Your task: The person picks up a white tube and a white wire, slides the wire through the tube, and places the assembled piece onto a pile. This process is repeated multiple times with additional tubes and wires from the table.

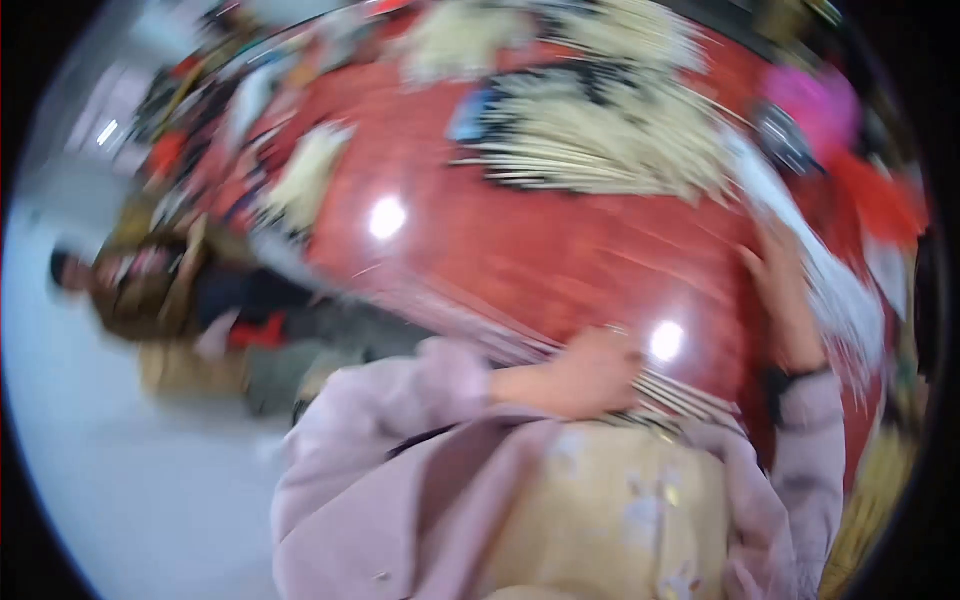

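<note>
My left hand (598, 372) is closed at the table's near edge, close to my body. From its right side sticks out a small bundle of thin pale sticks (690, 398), which the fingers seem to grip; their far ends lie by my jacket front. My right hand (782, 290) rests farther right over the red table (560, 270), thumb apart from the fingers, with nothing visible in it. Just right of it lies a sheaf of long white strands (835, 285). Motion blur smears the finger details.
A big pile of thin pale sticks with dark ends (600, 140) lies across the table's far side, a blue piece (468, 117) at its left. A smaller bundle (308, 178) is at the left. Pink (815, 110) and red (880, 200) material sits far right. A seated person (165, 275) is at left.
</note>
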Tool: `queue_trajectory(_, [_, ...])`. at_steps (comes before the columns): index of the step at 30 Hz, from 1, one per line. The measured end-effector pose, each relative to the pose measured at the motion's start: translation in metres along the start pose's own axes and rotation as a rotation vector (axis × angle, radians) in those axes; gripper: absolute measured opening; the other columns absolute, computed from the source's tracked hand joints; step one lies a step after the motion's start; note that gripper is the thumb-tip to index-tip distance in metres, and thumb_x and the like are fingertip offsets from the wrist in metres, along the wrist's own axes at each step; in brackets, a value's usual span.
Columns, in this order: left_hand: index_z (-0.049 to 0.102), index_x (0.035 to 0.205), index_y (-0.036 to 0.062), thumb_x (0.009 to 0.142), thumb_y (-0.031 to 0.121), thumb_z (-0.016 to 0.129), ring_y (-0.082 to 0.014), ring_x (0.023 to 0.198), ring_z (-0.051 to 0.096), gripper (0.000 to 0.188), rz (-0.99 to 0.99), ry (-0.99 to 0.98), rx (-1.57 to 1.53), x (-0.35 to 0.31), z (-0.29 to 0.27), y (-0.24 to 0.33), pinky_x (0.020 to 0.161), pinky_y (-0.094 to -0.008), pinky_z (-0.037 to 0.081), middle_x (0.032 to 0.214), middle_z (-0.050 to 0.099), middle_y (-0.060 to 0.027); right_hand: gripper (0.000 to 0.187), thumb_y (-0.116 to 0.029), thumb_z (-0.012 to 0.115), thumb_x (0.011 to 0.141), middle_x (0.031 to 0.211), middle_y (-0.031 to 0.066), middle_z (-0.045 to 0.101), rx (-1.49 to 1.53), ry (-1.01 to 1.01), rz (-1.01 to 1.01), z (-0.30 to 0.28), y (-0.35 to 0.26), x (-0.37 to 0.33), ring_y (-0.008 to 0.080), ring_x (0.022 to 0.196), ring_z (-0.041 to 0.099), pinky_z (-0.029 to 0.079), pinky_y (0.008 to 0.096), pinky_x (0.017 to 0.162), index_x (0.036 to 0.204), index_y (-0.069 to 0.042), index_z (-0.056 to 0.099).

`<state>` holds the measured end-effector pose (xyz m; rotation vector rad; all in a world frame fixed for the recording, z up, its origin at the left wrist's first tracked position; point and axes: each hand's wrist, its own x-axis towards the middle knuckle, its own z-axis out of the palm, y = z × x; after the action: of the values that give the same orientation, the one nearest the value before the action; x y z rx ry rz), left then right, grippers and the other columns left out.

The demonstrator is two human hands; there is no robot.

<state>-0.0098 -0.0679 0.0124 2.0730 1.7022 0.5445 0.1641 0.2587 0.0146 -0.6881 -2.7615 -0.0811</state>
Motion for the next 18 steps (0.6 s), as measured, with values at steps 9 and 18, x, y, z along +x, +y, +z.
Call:
queue_trajectory(9, [0.069, 0.093, 0.0023, 0.079, 0.047, 0.076, -0.0288, 0.1, 0.058, 0.047, 0.039, 0.114, 0.092, -0.012, 0.005, -0.004, 0.076, -0.0409, 0.05, 0.104, 0.058, -0.0115, 0.059, -0.023, 0.071, 0.09, 0.158, 0.0159, 0.041, -0.188, -0.098, 0.119, 0.029, -0.002, 0.021, 0.0392, 0.126, 0.048, 0.04, 0.0445, 0.109, 0.135, 0.009, 0.054])
queue_trajectory(18, [0.07, 0.092, 0.001, 0.08, 0.045, 0.076, -0.0307, 0.096, 0.061, 0.046, 0.083, 0.085, 0.066, -0.008, -0.003, -0.006, 0.076, -0.0428, 0.052, 0.102, 0.06, -0.0136, 0.04, -0.015, 0.073, 0.084, 0.152, 0.0155, 0.047, -0.008, -0.07, -0.081, -0.02, -0.028, -0.017, 0.0394, 0.127, 0.047, 0.039, 0.0462, 0.11, 0.118, 0.005, 0.064])
